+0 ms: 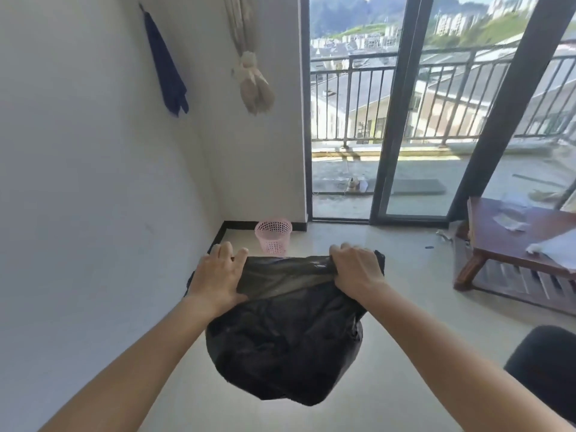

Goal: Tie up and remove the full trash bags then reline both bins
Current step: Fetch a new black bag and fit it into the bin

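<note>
A black trash bag [280, 347] hung in the air above the pale floor [389, 385], held up by both hands. The left hand [218, 275] pinched the bag's left top edge, thumb across the front and fingers [225, 249] reaching up behind it. The right hand [358, 269] gripped the right top edge with its fingers curled over the plastic. The bag's mouth was stretched flat between the two hands, and its bulging body sagged below them.

Beyond the bag, a pink mesh bin [273, 235] stood on the floor in the corner by the white wall [78, 182], unlined as far as its open lattice showed. A blue cloth [165, 67] hung on that wall, and a tied-back curtain [252, 79] beside it. A sliding glass door [402, 120] opened onto a railed balcony. To the right stood a low wooden table [498, 244] carrying loose papers [554, 247]. A dark rounded object [548, 369] sat at the lower right, too cropped to identify.
</note>
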Available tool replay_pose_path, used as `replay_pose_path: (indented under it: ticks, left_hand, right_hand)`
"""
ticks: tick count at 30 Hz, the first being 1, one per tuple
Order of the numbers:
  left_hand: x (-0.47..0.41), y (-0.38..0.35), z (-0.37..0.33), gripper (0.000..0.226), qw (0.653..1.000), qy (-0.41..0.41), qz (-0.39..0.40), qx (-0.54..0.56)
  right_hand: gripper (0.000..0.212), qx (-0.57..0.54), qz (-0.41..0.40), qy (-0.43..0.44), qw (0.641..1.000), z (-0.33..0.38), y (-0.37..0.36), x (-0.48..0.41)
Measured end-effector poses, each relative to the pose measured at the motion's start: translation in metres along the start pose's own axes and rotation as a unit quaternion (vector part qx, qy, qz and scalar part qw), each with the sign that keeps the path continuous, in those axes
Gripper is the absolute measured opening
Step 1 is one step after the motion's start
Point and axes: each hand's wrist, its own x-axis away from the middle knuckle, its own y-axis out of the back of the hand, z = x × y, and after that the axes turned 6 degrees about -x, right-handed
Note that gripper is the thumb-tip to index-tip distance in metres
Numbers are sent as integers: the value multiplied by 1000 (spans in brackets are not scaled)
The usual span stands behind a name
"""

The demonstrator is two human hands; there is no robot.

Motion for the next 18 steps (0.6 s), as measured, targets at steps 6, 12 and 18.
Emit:
replay_pose_path:
  ticks: [6, 12, 18]
  left_hand:
    - [-128, -36, 76, 51, 994, 50, 17, 94]
    - [-278, -115, 138, 19, 987, 81, 21, 137]
    - [-445, -163, 215, 15, 985, 77, 36, 147]
  right_hand:
    - [22, -39, 8, 17, 999, 21, 4, -169]
    - [22, -48, 29, -2, 998, 39, -43, -341]
    - [26, -60, 63, -52, 995, 47, -72, -513]
